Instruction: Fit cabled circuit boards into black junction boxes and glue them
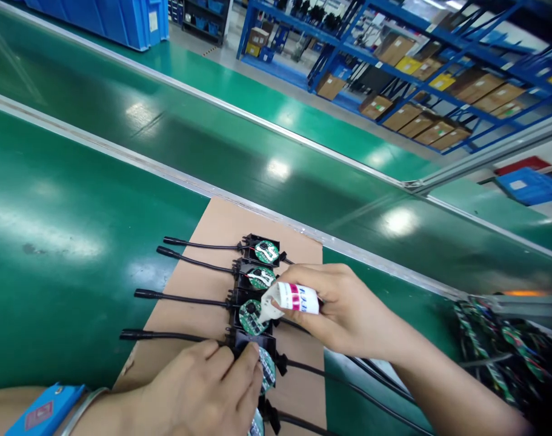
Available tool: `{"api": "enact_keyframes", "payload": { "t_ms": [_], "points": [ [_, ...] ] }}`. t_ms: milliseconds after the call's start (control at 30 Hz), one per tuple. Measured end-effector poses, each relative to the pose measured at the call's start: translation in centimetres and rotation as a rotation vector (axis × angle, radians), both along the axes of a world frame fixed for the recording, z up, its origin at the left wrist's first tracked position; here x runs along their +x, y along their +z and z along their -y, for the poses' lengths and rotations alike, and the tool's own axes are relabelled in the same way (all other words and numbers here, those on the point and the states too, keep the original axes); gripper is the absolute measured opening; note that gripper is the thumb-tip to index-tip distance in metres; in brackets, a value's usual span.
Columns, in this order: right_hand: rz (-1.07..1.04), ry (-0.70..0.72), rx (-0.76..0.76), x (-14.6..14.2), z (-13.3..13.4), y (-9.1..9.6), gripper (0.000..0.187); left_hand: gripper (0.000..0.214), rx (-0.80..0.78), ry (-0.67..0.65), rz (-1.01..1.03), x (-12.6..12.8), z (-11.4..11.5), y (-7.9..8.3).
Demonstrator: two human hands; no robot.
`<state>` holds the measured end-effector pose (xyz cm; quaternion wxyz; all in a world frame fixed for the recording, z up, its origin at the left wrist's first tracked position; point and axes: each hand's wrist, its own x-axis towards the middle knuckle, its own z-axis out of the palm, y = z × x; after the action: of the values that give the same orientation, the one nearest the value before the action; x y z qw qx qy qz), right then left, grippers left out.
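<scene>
My right hand (343,303) is wrapped round a white glue tube (298,297) with pink and blue print. The tube's nozzle tilts down onto a round green circuit board (252,317) in a black housing. My left hand (212,381) has its fingers bent and pressed onto the black housing (255,344) nearer to me, partly covering its round board (267,369). Farther off, two boards, the near one (262,278) and the far one (267,251), carry white streaks of paste. Another board (256,424) is partly hidden below my left hand.
The housings stand in a row on brown cardboard (298,236) over a green surface (53,242). Black cables (185,301) run out to both sides. At right lies a bundle of wires and boards (494,351). Beyond a metal rail (257,124) are blue shelves (339,42) with cartons.
</scene>
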<state>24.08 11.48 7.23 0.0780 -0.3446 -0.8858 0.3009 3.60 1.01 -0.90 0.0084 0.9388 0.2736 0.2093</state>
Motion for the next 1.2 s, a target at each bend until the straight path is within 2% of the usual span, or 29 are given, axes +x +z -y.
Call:
{"api": "enact_keyframes", "payload": {
  "t_ms": [167, 300, 733, 933, 1200],
  "points": [
    [0.029, 0.02, 0.114, -0.6, 0.0, -1.4, 0.011, 0.039, -0.135, -0.079, -0.162, -0.7, -0.6, 0.8],
    [0.01, 0.059, 0.159, -0.8, -0.1, -2.1, 0.013, 0.043, -0.221, -0.086, -0.246, -0.8, -1.0, 1.3],
    [0.004, 0.126, 0.143, -1.3, -0.2, -2.2, 0.019, 0.04, -0.183, -0.085, -0.192, -1.1, -0.8, 0.5],
    [0.027, 0.116, 0.125, -0.3, 0.4, -1.6, 0.017, 0.041, -0.188, -0.111, -0.255, -1.0, -0.7, 0.5],
    [-0.015, 0.113, 0.123, 0.6, 1.5, -1.4, 0.015, 0.041, -0.189, -0.093, -0.215, -1.2, -0.6, 0.0]
  ]
}}
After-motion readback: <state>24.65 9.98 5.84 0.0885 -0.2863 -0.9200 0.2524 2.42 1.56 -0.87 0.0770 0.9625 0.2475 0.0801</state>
